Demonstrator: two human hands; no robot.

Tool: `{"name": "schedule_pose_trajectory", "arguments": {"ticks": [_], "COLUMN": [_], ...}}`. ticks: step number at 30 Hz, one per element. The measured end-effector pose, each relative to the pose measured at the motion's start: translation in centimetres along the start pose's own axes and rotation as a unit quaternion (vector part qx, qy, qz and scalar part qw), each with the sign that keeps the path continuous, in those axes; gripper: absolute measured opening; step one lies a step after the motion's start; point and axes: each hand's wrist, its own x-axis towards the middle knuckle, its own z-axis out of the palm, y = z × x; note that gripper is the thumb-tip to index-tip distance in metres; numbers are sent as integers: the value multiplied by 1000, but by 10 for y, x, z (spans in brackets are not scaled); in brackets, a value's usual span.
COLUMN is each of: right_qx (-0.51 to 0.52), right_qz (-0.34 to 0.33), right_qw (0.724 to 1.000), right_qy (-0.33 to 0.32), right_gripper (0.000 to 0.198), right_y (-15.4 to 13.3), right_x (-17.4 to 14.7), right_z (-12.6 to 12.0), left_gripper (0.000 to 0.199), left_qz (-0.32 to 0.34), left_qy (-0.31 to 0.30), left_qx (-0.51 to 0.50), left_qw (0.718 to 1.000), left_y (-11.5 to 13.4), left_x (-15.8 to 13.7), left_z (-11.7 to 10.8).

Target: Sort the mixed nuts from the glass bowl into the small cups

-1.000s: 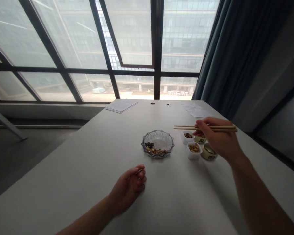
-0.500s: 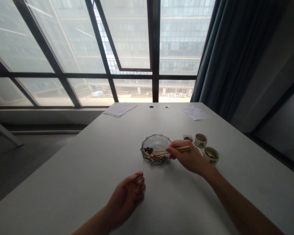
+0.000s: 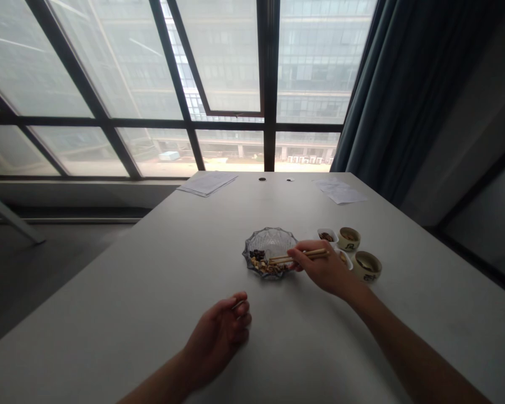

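The right hand (image 3: 320, 268) grasped a pair of chopsticks (image 3: 281, 260), the tips low inside the glass bowl (image 3: 278, 238) at the middle of the table (image 3: 151, 303). Whether the tips pinched anything could not be told. The fingers lay against or just beside the bowl's right rim; which of the two was unclear. The left hand (image 3: 220, 335) was empty and loosely curled, palm turned inward, on the near side of the bowl and apart from it. Whether it rested on the table or hung slightly above it was hard to say.

The work looked partway along. Inside the bowl, dark pieces (image 3: 256, 255) already lay at the left, with paler pieces (image 3: 258, 265) spread along the near side, so more than one kind was in there. To the right stood two white tubs and two cups, close together. The far tub (image 3: 328, 230) held brown pieces, and the near tub (image 3: 350, 262), half hidden by the right hand, showed some yellowish ones. The far cup (image 3: 344, 246) had something brownish inside; the contents of the near cup (image 3: 374, 271) were too dim to name. Some pieces therefore remained outside the bowl.
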Motion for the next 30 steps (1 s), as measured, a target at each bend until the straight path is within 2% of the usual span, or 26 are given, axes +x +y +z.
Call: {"name": "schedule_pose_trajectory", "arguments": {"ticks": [12, 17, 19, 21, 25, 27, 30], "right_qx": [-20, 15, 29, 47, 31, 13, 1], "right_qz": [7, 0, -5, -6, 14, 26, 37], "right_qw": [1000, 999, 997, 991, 956, 934, 919], "right_qy": [21, 44, 70, 122, 291, 357, 392], "right_gripper": [38, 41, 41, 41, 37, 33, 30], "right_y": [4, 4, 0, -4, -6, 2, 25], "right_x": [0, 1, 0, -3, -12, -16, -16], "right_z": [-3, -8, -20, -41, -95, -120, -144], "left_gripper": [17, 18, 17, 16, 15, 15, 15], "left_qz": [-5, -7, -7, -7, -8, -7, -5], "left_qy": [1, -8, -11, -13, -16, -16, -14], "left_qx": [-9, -12, -11, -11, -13, -14, -13], "left_qw": [1000, 1000, 1000, 1000, 1000, 1000, 1000], "left_y": [0, 0, 0, 0, 0, 0, 1], "left_x": [0, 0, 1, 1, 0, 0, 0], "left_z": [-2, -3, -3, -3, -2, -2, -3]}}
